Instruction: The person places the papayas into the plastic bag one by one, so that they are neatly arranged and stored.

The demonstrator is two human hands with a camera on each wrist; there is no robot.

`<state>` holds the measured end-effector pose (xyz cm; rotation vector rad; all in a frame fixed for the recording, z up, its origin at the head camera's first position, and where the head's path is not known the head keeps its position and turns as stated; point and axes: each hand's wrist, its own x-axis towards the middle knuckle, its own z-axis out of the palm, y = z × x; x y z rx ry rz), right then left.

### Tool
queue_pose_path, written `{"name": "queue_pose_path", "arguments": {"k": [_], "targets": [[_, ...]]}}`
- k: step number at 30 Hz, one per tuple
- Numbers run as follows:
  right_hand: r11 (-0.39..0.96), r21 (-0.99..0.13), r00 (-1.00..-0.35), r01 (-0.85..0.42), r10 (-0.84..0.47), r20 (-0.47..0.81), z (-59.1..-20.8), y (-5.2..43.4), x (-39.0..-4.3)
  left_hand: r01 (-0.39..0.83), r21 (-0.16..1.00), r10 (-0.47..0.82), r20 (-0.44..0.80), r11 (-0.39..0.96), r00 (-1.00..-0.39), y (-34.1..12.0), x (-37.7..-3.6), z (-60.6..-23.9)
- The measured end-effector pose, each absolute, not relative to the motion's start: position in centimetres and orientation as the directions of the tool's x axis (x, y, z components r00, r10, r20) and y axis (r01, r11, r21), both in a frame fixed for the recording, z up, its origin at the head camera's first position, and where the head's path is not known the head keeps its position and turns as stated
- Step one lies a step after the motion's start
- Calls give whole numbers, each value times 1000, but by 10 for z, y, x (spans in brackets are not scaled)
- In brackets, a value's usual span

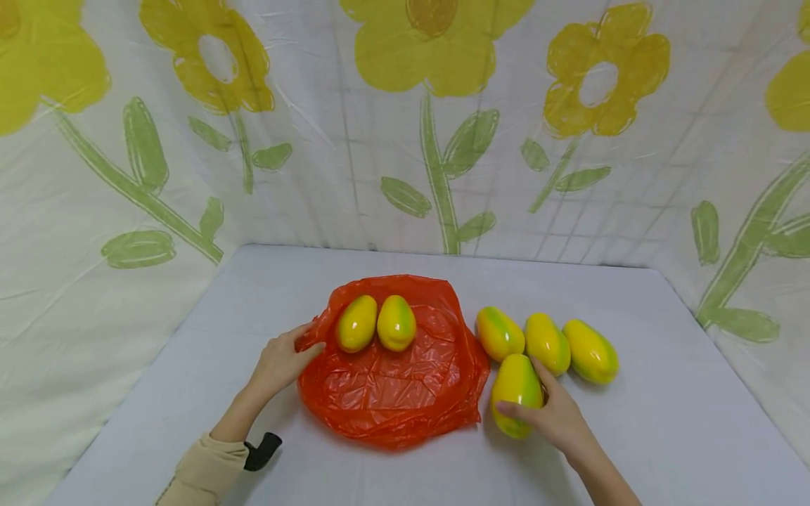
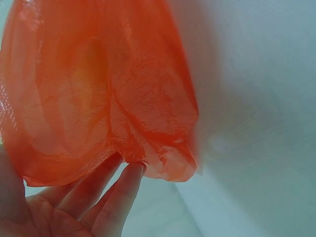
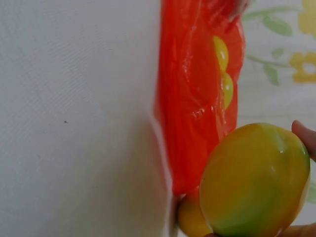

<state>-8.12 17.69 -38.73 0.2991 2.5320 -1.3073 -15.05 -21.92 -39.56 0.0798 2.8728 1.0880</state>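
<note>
A red plastic bag (image 1: 392, 393) lies spread with its mouth up, and two yellow-green papayas (image 1: 396, 323) sit inside toward its back left. At the bag's left edge, my left hand (image 1: 281, 358) holds the rim, thumb on the inner side; the left wrist view shows its fingers (image 2: 118, 197) against the red film. To the right of the bag, my right hand (image 1: 560, 414) grips another papaya (image 1: 515, 393) between thumb and fingers. That papaya (image 3: 254, 180) fills the lower right of the right wrist view, partly covering one behind it.
Behind the held papaya, three more lie in a row: a left one (image 1: 500, 334), a middle one (image 1: 547, 344) and a right one (image 1: 591, 351). A pale cloth covers the table (image 1: 671, 422). Flower-printed curtains (image 1: 329, 176) hang around it. A black device (image 1: 262, 451) sits at the left wrist.
</note>
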Motion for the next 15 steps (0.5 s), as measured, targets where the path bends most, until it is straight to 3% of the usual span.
{"name": "queue_pose_path", "arguments": {"k": [15], "targets": [[517, -828, -966, 216, -12, -259, -366, 166, -91, 14, 664, 63, -51, 747, -997, -219, -150, -395]]}}
